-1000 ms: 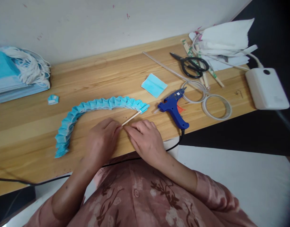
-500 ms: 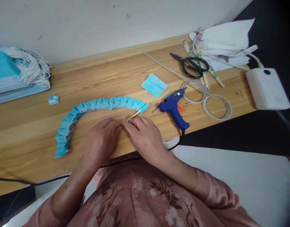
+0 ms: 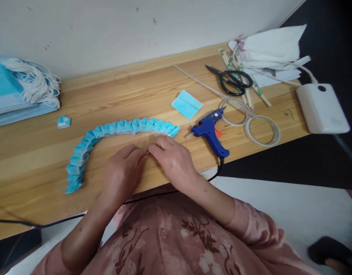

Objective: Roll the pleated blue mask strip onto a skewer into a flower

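Observation:
My left hand (image 3: 125, 168) rests at the table's near side, fingers pinched around one end of a thin pale stick (image 3: 168, 135). Fingertips of my right hand (image 3: 174, 160) meet it there, closed on the same stick and covering most of its length. Only the stick's far tip shows, beside the end of a curved chain of folded blue pieces (image 3: 130, 126). That chain arcs left and down across the wooden table. To the right of my hands lies a blue glue gun (image 3: 208, 130). Behind them is a flat blue rectangle (image 3: 186, 104).
A stack of blue masks (image 3: 9, 91) with white loops sits at left, near a small folded blue piece (image 3: 64, 122). Black scissors (image 3: 233, 80), wrapped chopsticks (image 3: 260, 93), a tape roll (image 3: 262, 131) and a white power bank (image 3: 323, 109) lie right. A black cable (image 3: 61, 220) crosses the front edge.
My right hand has shifted up and over the stick, hiding most of it. My left hand stays nearly in place. A dark shape has appeared at the lower right.

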Available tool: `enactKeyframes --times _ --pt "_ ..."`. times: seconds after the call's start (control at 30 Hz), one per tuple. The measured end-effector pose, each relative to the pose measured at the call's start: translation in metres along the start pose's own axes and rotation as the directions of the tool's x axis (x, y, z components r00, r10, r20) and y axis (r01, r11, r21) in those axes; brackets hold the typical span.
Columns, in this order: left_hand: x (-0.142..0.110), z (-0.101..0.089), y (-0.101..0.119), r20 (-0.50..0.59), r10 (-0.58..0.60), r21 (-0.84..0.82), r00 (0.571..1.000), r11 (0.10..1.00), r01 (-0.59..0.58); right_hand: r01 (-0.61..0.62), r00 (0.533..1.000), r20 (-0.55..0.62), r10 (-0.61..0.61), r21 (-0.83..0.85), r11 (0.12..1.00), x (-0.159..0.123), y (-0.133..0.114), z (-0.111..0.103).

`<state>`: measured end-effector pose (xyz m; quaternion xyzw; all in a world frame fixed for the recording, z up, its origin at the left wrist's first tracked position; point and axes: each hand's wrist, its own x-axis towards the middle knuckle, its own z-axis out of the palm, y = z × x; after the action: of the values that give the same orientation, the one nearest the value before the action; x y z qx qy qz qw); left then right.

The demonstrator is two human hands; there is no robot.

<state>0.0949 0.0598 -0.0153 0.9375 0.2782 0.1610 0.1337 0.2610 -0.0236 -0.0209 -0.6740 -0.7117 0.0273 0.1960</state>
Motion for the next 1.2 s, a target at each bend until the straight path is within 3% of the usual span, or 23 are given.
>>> enactKeyframes --times 0.23,0.5,0.8,1.2 --pt "-0.005 -0.003 0.001 -0.011 -0.038 0.021 0.999 0.999 0.038 -0.006 1.0 0.014 0.006 0.031 1.0 0.0 0.001 0.0" --pt "-0.002 -0.004 0.001 -0.017 0.01 0.042 1.0 0.999 -0.009 0.002 1.0 0.026 -0.002 0.014 1.0 -0.008 -0.002 0.0" --pt "-0.003 -0.003 0.001 0.001 -0.027 0.029 1.0 0.999 0.027 0.04 0.996 -0.082 -0.032 0.091 0.995 -0.038 0.0 0.006" --pt "-0.004 0.0 -0.002 0.002 -0.037 0.025 0.999 0.999 0.037 0.039 0.996 -0.087 -0.03 0.1 0.994 -0.032 -0.001 0.006"
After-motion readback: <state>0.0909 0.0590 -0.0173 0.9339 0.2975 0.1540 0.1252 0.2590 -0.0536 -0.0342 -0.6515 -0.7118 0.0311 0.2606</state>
